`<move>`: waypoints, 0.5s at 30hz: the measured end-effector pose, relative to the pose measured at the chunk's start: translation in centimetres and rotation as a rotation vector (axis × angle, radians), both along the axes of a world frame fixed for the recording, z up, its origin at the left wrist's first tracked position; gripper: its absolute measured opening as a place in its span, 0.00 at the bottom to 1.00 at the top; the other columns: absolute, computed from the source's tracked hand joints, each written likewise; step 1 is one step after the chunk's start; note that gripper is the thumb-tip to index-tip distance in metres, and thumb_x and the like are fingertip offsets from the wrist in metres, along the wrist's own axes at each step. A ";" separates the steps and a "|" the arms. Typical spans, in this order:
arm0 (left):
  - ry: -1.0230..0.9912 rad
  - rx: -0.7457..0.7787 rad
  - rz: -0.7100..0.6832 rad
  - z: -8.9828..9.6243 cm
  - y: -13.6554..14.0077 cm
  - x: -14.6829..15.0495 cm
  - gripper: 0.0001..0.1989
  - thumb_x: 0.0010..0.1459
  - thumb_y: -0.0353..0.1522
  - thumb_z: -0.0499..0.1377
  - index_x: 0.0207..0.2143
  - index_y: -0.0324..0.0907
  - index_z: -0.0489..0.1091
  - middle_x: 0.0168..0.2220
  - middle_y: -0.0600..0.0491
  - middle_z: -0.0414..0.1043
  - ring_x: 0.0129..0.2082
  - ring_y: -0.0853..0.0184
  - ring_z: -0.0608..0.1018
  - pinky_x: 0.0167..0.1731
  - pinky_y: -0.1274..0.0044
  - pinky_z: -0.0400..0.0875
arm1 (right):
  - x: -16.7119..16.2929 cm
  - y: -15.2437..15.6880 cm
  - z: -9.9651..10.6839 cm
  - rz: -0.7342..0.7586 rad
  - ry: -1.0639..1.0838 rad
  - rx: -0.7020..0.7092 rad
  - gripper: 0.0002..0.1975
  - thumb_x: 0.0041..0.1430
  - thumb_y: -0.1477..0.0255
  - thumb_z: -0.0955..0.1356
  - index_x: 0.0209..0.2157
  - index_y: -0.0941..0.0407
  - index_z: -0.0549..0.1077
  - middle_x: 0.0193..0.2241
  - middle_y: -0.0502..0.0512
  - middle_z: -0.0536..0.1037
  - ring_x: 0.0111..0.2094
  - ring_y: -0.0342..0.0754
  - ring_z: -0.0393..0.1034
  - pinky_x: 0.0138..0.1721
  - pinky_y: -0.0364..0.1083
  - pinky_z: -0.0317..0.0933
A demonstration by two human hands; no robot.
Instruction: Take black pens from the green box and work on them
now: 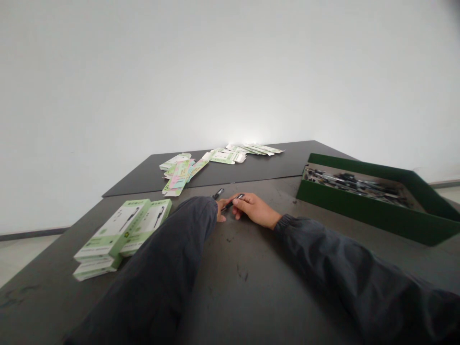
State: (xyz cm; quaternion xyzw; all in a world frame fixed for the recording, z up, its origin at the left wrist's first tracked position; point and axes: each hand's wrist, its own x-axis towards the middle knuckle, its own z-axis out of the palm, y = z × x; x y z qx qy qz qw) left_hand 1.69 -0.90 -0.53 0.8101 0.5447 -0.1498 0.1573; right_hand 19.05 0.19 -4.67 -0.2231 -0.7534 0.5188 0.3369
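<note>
Over the middle of the dark table, my two hands are close together. My right hand [257,211] is closed, pinching a black pen [233,202] between thumb and fingers, and the pen slants toward my left hand [221,211]. A second pen [217,193] sticks out beyond my left hand, whose fingers look closed around it. The dark sleeve covers most of that hand, so the full grip is hidden. Whether my left fingers also touch the pen in my right hand, I cannot tell.
A green box [362,215] on the right holds many loose pens [352,184]. Stacked white-green pen boxes [111,230] stand at left. Flattened cartons [179,175] and more cartons [230,154] lie on the far table section [251,171], near a white wall.
</note>
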 end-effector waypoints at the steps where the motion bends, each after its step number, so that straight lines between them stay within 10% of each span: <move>1: -0.007 -0.001 0.001 0.0 0.0 0.0 0.38 0.51 0.33 0.55 0.60 0.31 0.43 0.47 0.42 0.67 0.41 0.59 0.73 0.39 0.77 0.67 | 0.0 0.0 0.0 0.002 0.001 0.001 0.17 0.59 0.63 0.59 0.40 0.61 0.69 0.25 0.52 0.70 0.21 0.39 0.65 0.25 0.39 0.60; 15: 0.119 -0.067 0.053 0.3 0.5 0.7 0.40 0.51 0.34 0.55 0.61 0.37 0.38 0.53 0.44 0.60 0.43 0.61 0.72 0.41 0.76 0.65 | 0.1 0.0 0.0 -0.005 -0.011 0.006 0.17 0.59 0.64 0.58 0.40 0.61 0.69 0.24 0.52 0.70 0.22 0.39 0.65 0.26 0.39 0.60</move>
